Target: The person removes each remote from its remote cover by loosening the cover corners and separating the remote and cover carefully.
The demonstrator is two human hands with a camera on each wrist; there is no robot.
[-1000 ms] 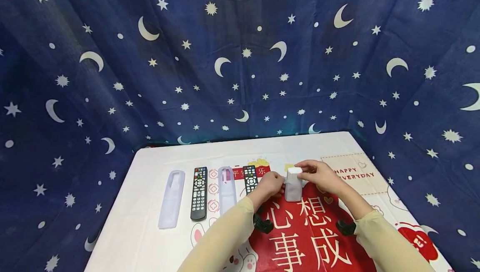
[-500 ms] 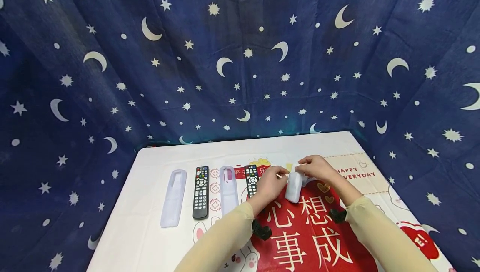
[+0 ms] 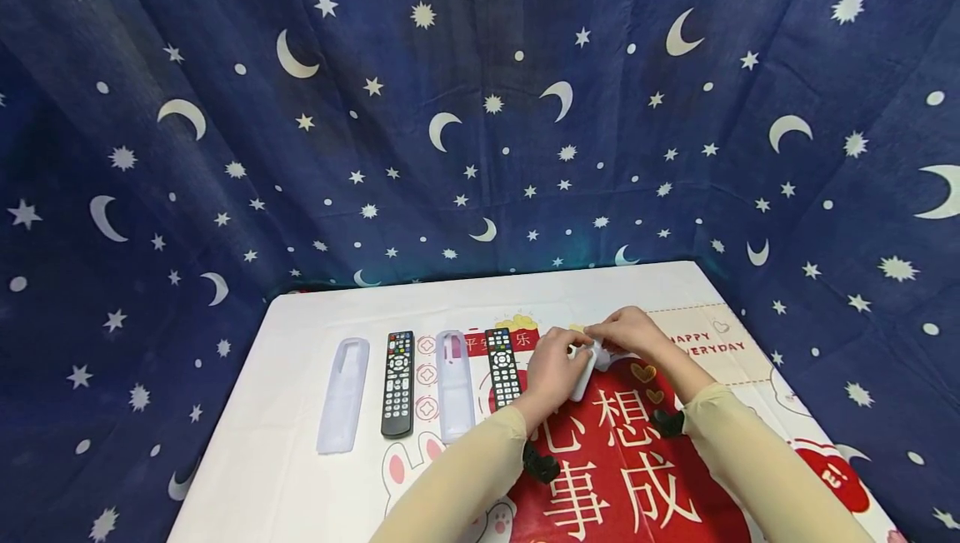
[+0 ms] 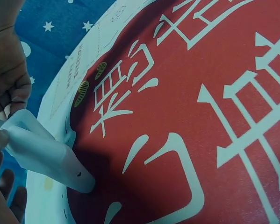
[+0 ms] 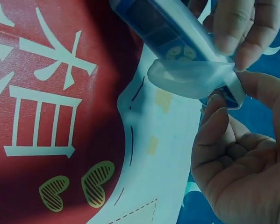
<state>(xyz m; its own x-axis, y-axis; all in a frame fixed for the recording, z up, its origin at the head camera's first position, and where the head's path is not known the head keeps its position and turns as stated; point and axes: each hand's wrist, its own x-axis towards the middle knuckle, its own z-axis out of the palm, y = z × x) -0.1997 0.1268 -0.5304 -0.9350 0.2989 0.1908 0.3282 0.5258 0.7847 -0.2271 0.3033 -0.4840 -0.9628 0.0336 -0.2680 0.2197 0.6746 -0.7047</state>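
A white remote control (image 3: 583,382) with a dark screen stands tilted over the red print, its upper end between both hands. In the right wrist view a translucent sleeve (image 5: 191,81) wraps the remote, its loose edge flaring out as a flap. My left hand (image 3: 553,370) grips the remote from the left side. My right hand (image 3: 628,333) pinches at the upper end, thumb and index finger right at the sleeve's edge. The left wrist view shows the white back of the remote (image 4: 41,151), with fingers of both hands at its top.
Left of the hands lie a black remote (image 3: 502,364), a translucent sleeve (image 3: 455,393), a larger black remote (image 3: 397,389) and another translucent sleeve (image 3: 342,401), in a row. A printed cloth (image 3: 300,343) covers the table; a starry blue curtain (image 3: 480,110) hangs behind.
The white remote has gone from upright to tilted. My left hand has come round it from the left and now covers more of it; my right hand stays at its top end.
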